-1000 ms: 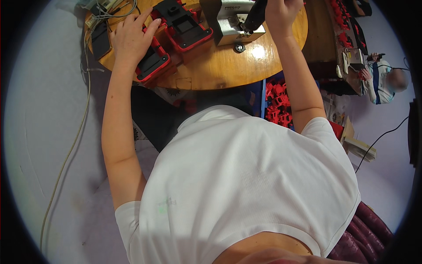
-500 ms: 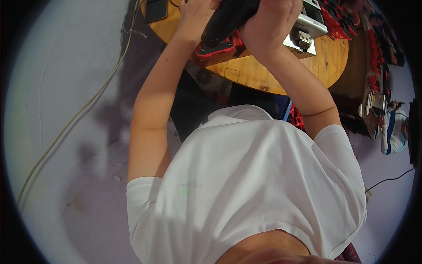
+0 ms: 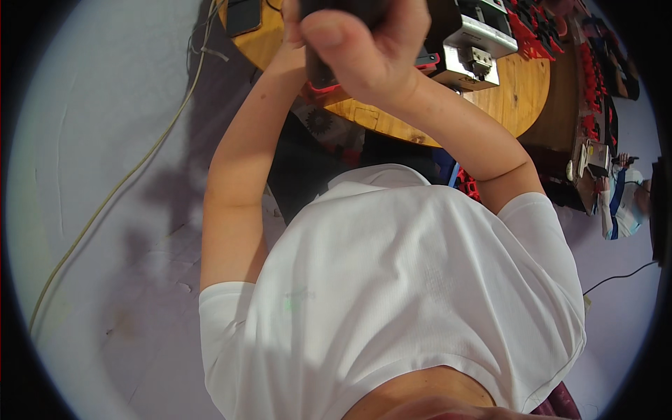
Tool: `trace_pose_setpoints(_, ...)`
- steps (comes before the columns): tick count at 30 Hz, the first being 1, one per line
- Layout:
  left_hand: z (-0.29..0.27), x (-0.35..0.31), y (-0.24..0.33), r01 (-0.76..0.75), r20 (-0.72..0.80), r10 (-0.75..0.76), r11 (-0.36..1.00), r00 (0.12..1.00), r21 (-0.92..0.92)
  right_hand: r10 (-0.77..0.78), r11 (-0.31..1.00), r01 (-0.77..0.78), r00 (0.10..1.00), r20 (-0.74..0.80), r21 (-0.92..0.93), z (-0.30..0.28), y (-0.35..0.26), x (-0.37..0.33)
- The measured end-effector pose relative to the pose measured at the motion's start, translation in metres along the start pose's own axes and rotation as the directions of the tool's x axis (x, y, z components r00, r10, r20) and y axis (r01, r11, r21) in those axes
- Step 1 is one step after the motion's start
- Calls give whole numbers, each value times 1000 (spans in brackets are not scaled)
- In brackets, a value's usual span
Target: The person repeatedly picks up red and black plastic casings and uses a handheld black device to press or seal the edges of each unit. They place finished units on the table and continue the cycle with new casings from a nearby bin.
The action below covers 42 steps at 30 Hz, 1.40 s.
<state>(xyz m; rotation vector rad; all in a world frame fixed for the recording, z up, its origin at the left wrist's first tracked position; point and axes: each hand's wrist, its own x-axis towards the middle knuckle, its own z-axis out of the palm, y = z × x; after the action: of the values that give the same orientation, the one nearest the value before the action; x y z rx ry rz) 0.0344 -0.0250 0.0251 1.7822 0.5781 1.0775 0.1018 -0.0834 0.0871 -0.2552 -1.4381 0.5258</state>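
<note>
- My right hand [image 3: 378, 59] grips a black tool [image 3: 343, 7] – fingers curled around it.
- My left hand [image 3: 292, 28] is partly hidden – I cannot tell its fingers' state.

Held tool [image 3: 344, 7]: black, as far as I can see
Piece near it [image 3: 325, 88]: bright red rim
Counter [image 3: 516, 99]: honey-brown wood grain
Metal fixture [image 3: 483, 35]: silver
Shirt [image 3: 413, 280]: white, small green mark
Trousers [image 3: 302, 150]: black
Far parts [image 3: 533, 31]: red, black
</note>
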Motion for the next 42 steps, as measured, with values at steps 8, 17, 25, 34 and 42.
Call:
trace_pose_setpoints(8,-8,11,-33,-96,90,33,403,995,910,65,947,-161,944,-325,-278,-113,-76,12)
trace_pose_setpoints(17,-6,17,-22,-91,127,-81,354,989,931,-154,773,-100,929,-338,-626,-195,-95,-31)
trace_pose_setpoints(25,-8,17,-25,-85,124,-88,355,988,931,-149,820,-114,904,-401,-561,-198,-85,-49)
trace_pose_setpoints(34,-6,17,-21,-78,119,-101,342,988,937,-119,831,-124,913,-391,-543,-197,-84,-54)
trace_pose_setpoints(42,-8,16,-20,-76,122,-114,341,986,937,-56,834,-144,939,-340,-532,-201,-87,-48)
